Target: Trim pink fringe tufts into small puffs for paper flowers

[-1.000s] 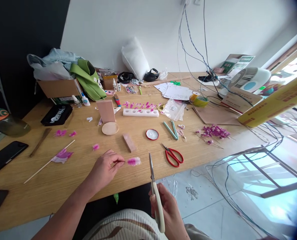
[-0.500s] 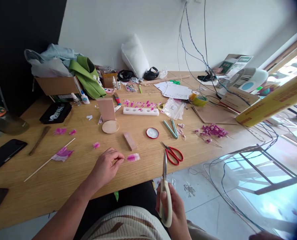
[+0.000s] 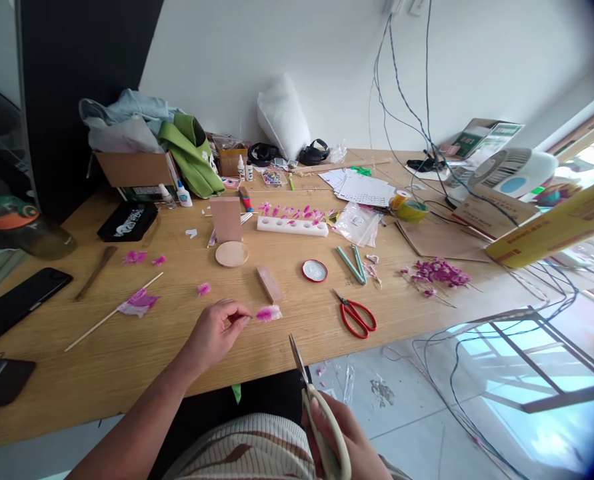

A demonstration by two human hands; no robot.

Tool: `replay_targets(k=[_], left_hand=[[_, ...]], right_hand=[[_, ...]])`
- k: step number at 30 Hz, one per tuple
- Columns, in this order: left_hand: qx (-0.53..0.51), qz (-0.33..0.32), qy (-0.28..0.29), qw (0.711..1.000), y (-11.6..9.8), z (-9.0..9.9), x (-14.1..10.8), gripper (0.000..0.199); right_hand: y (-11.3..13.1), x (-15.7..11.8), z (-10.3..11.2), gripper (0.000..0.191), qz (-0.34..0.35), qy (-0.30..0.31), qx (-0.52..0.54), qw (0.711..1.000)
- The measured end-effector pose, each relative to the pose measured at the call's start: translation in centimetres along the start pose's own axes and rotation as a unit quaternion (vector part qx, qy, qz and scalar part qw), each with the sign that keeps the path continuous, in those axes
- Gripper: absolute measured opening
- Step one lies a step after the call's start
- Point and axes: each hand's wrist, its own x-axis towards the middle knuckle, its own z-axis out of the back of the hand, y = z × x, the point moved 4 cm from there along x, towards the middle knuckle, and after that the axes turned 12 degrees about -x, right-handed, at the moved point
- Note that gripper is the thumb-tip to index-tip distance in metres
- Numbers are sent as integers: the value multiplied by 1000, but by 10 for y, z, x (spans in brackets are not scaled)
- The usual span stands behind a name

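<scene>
Beyond the left hand (image 3: 223, 333) — a pink block (image 3: 269, 285), lying near.

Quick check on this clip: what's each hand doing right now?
Left hand: closed, pinching the stem of a pink-and-white petal piece.
Right hand: closed around the cream-handled scissors.

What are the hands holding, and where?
The left hand pinches the pink fluffy piece by its thin stem. The right hand holds the scissors by their cream handles.

The single head view looks forward and down from above the near edge of the light-brown wooden table (image 3: 167, 373).
</scene>
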Motion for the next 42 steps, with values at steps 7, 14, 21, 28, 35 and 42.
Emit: replay_targets(k=[7, 14, 21, 28, 35, 42], left_hand=[[-47, 33, -24, 998, 4, 5, -3, 11], [-46, 50, -42, 997, 4, 14, -8, 14], [-83, 65, -36, 994, 1, 19, -12, 14], [-83, 55, -41, 994, 4, 19, -15, 14], [-76, 54, -37, 995, 5, 19, -17, 15], [-42, 42, -40, 997, 5, 19, -17, 16]], right_hand=[[45, -17, -14, 61, 49, 76, -58, 994], [75, -10, -36, 59, 125, 111, -91, 982], [78, -2, -41, 57, 108, 150, -103, 977], [71, -3, -45, 57, 96, 152, -101, 979], [76, -2, -47, 60, 95, 135, -128, 978], [81, -6, -50, 57, 76, 145, -155, 974]])
